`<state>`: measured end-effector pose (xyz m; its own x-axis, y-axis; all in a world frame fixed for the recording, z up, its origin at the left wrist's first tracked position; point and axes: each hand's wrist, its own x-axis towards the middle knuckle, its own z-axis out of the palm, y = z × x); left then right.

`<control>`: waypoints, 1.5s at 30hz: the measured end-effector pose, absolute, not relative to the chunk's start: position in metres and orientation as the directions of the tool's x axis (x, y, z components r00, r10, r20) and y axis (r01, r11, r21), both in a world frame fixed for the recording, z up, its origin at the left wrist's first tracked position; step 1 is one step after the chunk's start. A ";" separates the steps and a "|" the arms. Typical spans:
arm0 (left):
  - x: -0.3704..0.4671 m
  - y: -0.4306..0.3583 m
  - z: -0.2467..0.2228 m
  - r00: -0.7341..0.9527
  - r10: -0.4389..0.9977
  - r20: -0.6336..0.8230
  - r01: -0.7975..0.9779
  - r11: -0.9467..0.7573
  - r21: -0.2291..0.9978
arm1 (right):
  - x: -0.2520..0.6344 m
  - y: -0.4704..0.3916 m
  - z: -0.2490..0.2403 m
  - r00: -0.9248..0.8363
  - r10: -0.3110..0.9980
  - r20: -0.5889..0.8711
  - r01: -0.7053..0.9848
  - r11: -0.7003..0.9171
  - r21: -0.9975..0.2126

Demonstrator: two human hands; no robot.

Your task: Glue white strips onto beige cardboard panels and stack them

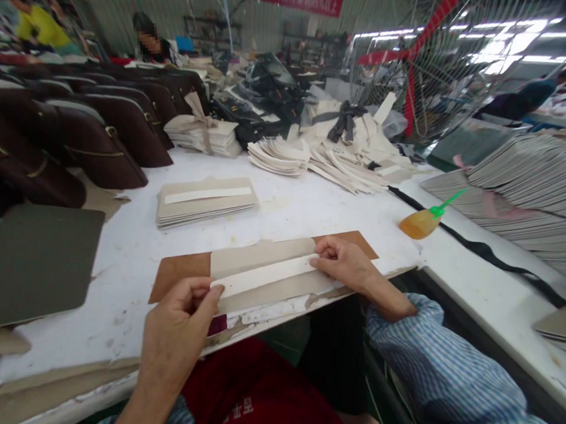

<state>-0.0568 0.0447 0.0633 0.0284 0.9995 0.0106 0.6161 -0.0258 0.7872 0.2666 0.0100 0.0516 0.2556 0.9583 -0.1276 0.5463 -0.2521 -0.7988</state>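
A narrow white strip (268, 275) is stretched between my two hands over a beige panel (261, 257). My left hand (175, 329) pinches the strip's left end between thumb and fingers. At the other end, my right hand (342, 263) grips it with bent fingers. Brown pieces (183, 270) show on both sides of the beige panel, near the table's front edge. Whether the strip touches the panel along its length, I cannot tell. Behind lies a stack of beige panels (208, 211) with a white strip on top.
Dark brown bags (98, 141) stand in rows at the left, by a dark flat board (39, 261). Bundled pale pieces (279, 155) lie at the back. An amber bottle with a green nozzle (419, 224) rests at right, near tall panel stacks (538, 188) and a red-bladed fan (410, 54).
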 end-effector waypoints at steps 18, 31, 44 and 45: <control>-0.045 0.057 0.062 0.000 0.998 0.065 0.694 -0.046 0.718 | 0.264 0.013 0.049 0.316 0.947 -0.061 0.617 -0.254 -0.745; -0.045 0.058 0.061 0.013 0.997 0.076 0.726 -0.061 0.685 | 0.263 0.012 0.050 0.323 0.946 -0.037 0.637 -0.246 -0.730; -0.042 0.061 0.065 0.008 0.999 0.034 0.767 -0.028 0.641 | 0.255 0.011 0.057 0.344 0.934 -0.094 0.690 -0.320 -0.650; -0.042 0.061 0.064 0.012 0.999 0.040 0.767 -0.034 0.641 | 0.255 0.011 0.057 0.339 0.936 -0.091 0.710 -0.318 -0.628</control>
